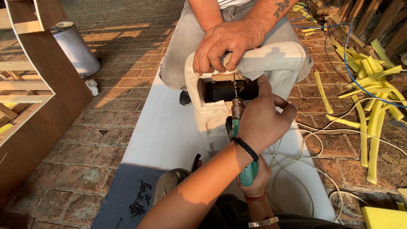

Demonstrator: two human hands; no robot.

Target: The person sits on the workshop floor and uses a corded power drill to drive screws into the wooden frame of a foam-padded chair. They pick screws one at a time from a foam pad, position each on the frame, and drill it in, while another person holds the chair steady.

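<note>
Two hands gripping a teal drill (243,140), left hand (265,123) on top, right hand (254,176) on handle, bit in padded frame (254,63)

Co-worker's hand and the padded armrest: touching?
Touching. The head view shows the co-worker's hand pressed on top of the padded armrest, fingers curled over its front edge above the drill bit.

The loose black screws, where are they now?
Head view, lower left: the black screws lie on the grey mat, left of the person's knee.
</note>
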